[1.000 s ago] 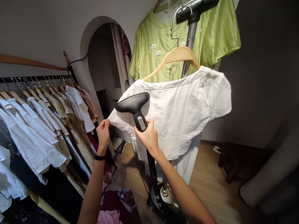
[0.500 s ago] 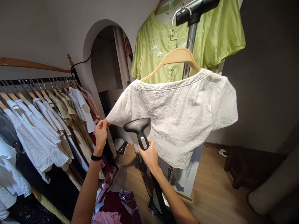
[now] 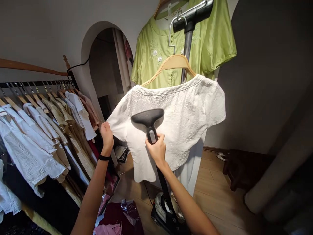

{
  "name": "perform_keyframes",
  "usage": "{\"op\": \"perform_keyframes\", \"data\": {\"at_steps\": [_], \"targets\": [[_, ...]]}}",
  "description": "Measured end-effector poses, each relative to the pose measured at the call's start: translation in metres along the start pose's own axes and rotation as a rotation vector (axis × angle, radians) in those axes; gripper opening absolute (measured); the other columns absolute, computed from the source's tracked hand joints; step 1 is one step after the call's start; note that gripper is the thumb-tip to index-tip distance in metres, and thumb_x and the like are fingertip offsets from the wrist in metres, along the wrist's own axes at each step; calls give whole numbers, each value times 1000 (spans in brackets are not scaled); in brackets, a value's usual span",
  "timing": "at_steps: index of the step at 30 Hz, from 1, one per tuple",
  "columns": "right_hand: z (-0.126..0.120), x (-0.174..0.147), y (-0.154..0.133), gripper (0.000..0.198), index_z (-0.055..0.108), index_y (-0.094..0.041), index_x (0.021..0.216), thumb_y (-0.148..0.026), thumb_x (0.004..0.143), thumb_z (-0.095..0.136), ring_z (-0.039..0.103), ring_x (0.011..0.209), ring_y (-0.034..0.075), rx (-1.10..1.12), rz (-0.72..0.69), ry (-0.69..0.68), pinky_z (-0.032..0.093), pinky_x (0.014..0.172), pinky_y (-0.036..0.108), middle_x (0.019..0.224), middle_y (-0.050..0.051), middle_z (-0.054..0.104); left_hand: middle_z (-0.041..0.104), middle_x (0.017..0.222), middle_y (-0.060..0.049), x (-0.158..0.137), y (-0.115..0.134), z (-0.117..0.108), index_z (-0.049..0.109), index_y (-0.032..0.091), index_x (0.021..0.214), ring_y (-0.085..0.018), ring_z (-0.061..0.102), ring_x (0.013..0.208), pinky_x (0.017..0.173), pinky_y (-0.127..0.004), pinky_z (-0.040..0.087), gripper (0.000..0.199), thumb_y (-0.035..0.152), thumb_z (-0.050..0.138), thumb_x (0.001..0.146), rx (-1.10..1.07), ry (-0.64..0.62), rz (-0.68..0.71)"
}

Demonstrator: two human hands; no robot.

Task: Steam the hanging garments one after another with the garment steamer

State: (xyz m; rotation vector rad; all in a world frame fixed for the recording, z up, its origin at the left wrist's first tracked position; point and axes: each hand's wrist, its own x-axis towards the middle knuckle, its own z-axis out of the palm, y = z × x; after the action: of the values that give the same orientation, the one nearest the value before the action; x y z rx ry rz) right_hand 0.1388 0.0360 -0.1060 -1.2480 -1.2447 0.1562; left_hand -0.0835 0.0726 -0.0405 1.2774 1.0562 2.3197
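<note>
Hands at work on a hanging blouse (image 3: 181,120). Left hand (image 3: 107,134) is pinched on the sleeve edge and draws the cloth out sideways; right hand (image 3: 156,150) is clenched round the handle of the steamer head (image 3: 147,119), whose flat face lies against the blouse front. I judge the white, crinkle-textured cloth to be light, soft and limp: it gives wherever it is pushed, so it needs holding at a hem or sleeve edge, kept taut and apart from the steam face. It hangs on a wooden hanger (image 3: 174,63) hooked to the steamer pole (image 3: 186,49), in front of a green blouse (image 3: 207,42). I judge the head to be rigid and light, best gripped low on the handle, clear of its hot face. Its hose (image 3: 163,186) runs down to the base (image 3: 163,210) on the floor. At left, a rail (image 3: 34,84) carries further shirts.
</note>
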Motion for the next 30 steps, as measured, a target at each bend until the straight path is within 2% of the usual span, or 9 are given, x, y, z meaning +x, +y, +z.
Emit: {"op": "perform_keyframes", "data": {"at_steps": [4,6,9,11,14,16,19,26,30], "targets": [[-3,-15,31,37,39,-23,97,-42,71,58,63,71,25,10,67,-19,43,61,31,80,5,64,66,95,-8,3,1,13,61,16,99,-18,62,93,82,-28,49,46,58,47,87,-68,-41,-42],[-9,-13,30,38,39,-23,96,-42,71,59,63,72,26,5,81,-7,43,61,31,80,5,64,66,106,-12,2,7,16,62,16,105,-20,62,103,88,-30,48,51,60,47,86,-87,-97,-28],[-23,5,9,40,38,-23,97,-44,71,60,62,72,26,-1,65,49,42,62,31,79,5,62,66,113,-12,0,17,18,63,15,108,-23,61,108,93,-32,47,51,52,70,73,24,-186,16],[-32,21,-10,43,38,-22,99,-46,71,60,61,71,26,1,41,92,41,62,32,76,4,61,68,110,-12,0,20,18,65,14,106,-24,63,106,94,-33,48,52,41,80,64,112,-232,30],[-43,39,-27,46,38,-22,99,-48,71,62,59,69,24,29,15,140,41,62,32,75,3,59,71,96,-10,2,20,16,68,12,98,-25,64,101,87,-32,50,39,40,74,71,147,-248,23],[-45,42,-26,47,39,-22,100,-49,70,63,59,70,24,47,25,148,42,62,32,75,3,59,71,86,-8,5,16,13,69,12,93,-25,65,95,80,-30,51,36,42,70,74,151,-242,1],[-40,31,-3,48,39,-22,100,-50,70,63,59,69,24,35,76,116,41,61,31,75,3,60,69,82,-7,8,11,12,69,11,92,-23,65,91,76,-28,51,38,46,68,76,135,-277,-18],[-12,-26,76,40,38,-22,95,-46,69,58,62,70,26,-19,187,-8,42,61,31,73,4,61,70,94,-10,12,8,18,68,10,101,-23,64,96,78,-28,50,51,54,65,75,49,-334,-37],[-10,-36,81,39,37,-23,93,-46,69,58,62,69,26,-42,215,-42,42,60,32,72,3,60,71,95,-11,13,9,18,68,10,102,-23,65,96,78,-30,51,50,52,68,73,42,-323,-70]]}}
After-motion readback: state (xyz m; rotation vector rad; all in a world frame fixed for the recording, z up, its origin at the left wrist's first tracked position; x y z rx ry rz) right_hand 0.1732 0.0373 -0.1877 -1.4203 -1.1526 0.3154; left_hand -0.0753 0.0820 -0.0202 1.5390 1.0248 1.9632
